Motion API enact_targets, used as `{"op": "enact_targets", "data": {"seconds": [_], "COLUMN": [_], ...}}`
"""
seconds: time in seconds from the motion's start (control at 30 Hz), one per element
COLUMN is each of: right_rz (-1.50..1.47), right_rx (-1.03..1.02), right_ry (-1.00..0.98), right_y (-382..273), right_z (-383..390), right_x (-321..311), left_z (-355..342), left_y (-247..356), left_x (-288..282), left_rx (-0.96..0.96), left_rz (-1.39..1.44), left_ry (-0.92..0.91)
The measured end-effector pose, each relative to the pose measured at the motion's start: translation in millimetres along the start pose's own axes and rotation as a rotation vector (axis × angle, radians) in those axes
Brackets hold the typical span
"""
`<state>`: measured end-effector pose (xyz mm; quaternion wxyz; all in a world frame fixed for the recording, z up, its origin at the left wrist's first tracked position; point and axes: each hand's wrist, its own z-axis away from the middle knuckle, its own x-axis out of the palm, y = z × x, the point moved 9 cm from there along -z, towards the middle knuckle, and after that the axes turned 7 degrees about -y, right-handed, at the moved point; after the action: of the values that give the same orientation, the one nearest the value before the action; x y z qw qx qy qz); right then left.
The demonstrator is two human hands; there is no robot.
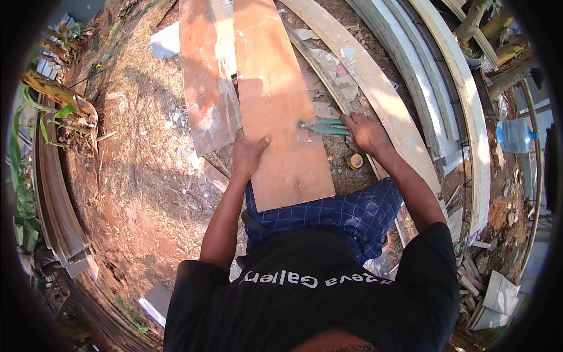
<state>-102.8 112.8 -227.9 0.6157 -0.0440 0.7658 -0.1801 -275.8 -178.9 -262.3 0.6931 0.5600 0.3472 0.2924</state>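
A long reddish-brown plywood board (pixel 284 161) stretches away from my lap, its near end against my blue checked cloth. My left hand (pixel 248 155) is closed on the board's left edge, thumb on top and fingers hidden beneath. In my right hand (pixel 365 132) are the green handles of pincers (pixel 328 125). Their metal head touches or hovers just over the board near its right edge; I cannot tell which. A small pale mark lies by the jaws. Whether the jaws grip anything is too small to see.
A worn, paint-stained board (pixel 205 126) lies left of the plywood. Long planks (pixel 381 94) run along the right, with more timber beyond. A yellow tape measure (pixel 355 161) sits below my right hand. A blue water bottle (pixel 516 136) stands far right. Debris litters the dirt ground (pixel 141 176).
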Motion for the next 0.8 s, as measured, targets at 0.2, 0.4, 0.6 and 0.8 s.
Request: {"op": "enact_targets", "data": {"seconds": [0.2, 0.4, 0.6, 0.8], "right_rz": [-0.191, 0.41, -0.412, -1.776], "right_rx": [0.129, -0.168, 0.425, 0.708], "right_ry": [0.096, -0.394, -0.108, -0.144], "right_y": [4.0, -13.8, 24.4, -65.3], "right_z": [-34.8, 2.3, 82.9, 149.8], "right_x": [-53.3, 10.8, 30.8, 95.5], "left_z": [4.5, -4.6, 9.3, 87.9], "left_y": [-13.9, -8.6, 10.0, 62.2], "left_x": [-6.6, -2.7, -10.3, 82.2], "left_rx": [-0.054, 0.02, -0.027, 0.375], "left_rz": [0.047, 0.036, -0.492, -1.023], "left_ry": [0.005, -0.009, 0.111, -0.415]}}
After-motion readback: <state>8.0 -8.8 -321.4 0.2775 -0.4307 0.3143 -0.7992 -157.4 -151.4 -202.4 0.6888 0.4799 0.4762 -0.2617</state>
